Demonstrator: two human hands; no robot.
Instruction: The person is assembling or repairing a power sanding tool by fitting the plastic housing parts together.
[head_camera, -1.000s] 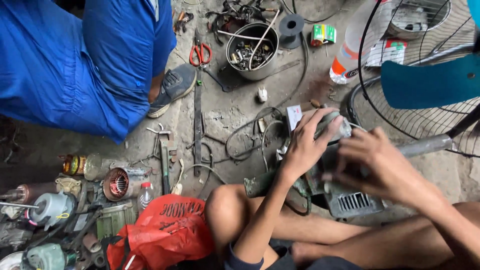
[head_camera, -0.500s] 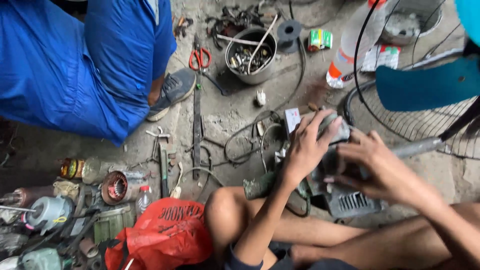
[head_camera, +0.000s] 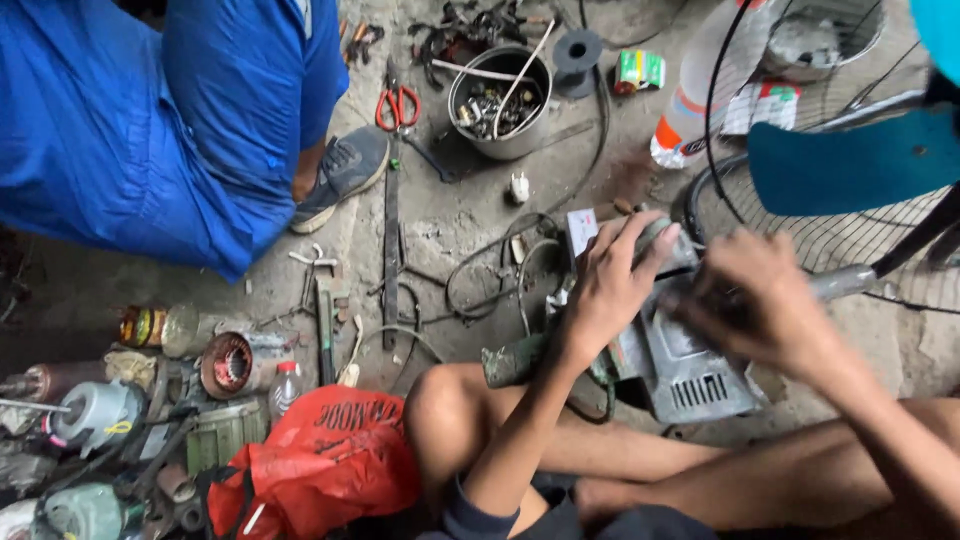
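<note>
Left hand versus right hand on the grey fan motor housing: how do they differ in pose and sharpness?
The left hand lies sharp and flat over the top of the grey motor housing, fingers curled over its far edge; the right hand is blurred, so its grip cannot be read. The left forearm rises from beside the knee; the right enters from the lower right corner. Both are bare and touch the housing.

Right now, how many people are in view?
2. One is the camera wearer, seated on the floor, left hand and right hand on a grey motor housing. The other, in blue clothing, crouches at upper left, grey shoe showing. Others may be out of frame.
</note>
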